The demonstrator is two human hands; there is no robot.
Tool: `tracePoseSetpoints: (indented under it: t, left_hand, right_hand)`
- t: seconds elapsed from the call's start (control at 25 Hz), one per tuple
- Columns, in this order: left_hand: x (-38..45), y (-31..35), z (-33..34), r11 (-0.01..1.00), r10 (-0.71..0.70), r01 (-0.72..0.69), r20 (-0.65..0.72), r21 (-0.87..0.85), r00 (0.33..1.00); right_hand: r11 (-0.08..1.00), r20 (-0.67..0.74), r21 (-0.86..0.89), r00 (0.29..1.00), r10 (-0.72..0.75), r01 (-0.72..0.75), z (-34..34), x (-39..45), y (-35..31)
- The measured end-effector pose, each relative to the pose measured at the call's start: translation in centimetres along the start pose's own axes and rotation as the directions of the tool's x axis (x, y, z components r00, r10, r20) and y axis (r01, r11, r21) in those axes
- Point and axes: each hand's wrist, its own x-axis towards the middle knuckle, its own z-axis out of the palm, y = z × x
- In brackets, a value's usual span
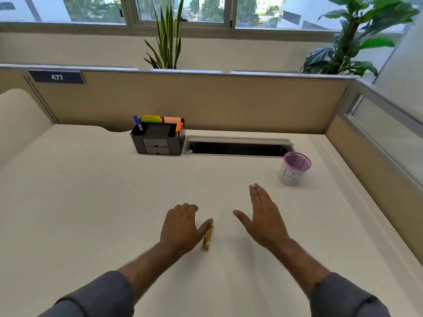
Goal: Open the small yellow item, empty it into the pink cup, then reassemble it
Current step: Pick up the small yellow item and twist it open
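On the white desk [91, 202], the left hand [180, 227] curls beside the yellow item [207, 239]; the right hand [265, 216] lies flat, fingers [257, 193] extended together, holding nothing, near the pink cup [294, 168] by the window-side partition [217, 101].

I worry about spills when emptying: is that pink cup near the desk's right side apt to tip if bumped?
Probably. The pink cup already seems to lean, though the wide lens may exaggerate that. It looks thin-walled and empty, so likely light. It stands free on the desk, well beyond the right hand, with nothing bracing it.
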Motion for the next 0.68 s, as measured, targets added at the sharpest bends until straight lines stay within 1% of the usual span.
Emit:
tracePoseSetpoints:
  t: [0.16,0.32,0.48,0.6,0.68]
  left_hand:
    - [-1.6,1.1,1.8,0.992,-0.113,0.118,0.133,-0.033,0.985]
    - [-1.6,1.4,2.2,0.978,-0.147,0.170,0.181,-0.119,0.973]
    - [-1.2,1.4,1.7,0.966,-0.150,0.179,0.163,-0.184,0.975]
    - [-1.0,1.4,1.2,0.941,-0.122,0.156,0.129,-0.299,0.984]
    - [-0.9,1.4,0.9,0.923,-0.084,0.117,0.104,-0.366,0.991]
  right_hand:
    - [0.996,0.073,0.072,0.996,-0.050,0.045,2.5,-1.4,-0.1]
    - [0.978,0.089,0.200,0.993,-0.073,0.054,3.7,-1.5,-0.6]
    - [0.938,0.088,0.344,0.994,-0.072,0.038,4.1,-1.5,-1.4]
    - [0.893,0.086,0.449,0.995,-0.052,0.008,3.7,-0.9,-2.1]
    - [0.853,0.130,0.520,0.991,-0.041,-0.033,3.3,-0.4,-2.4]
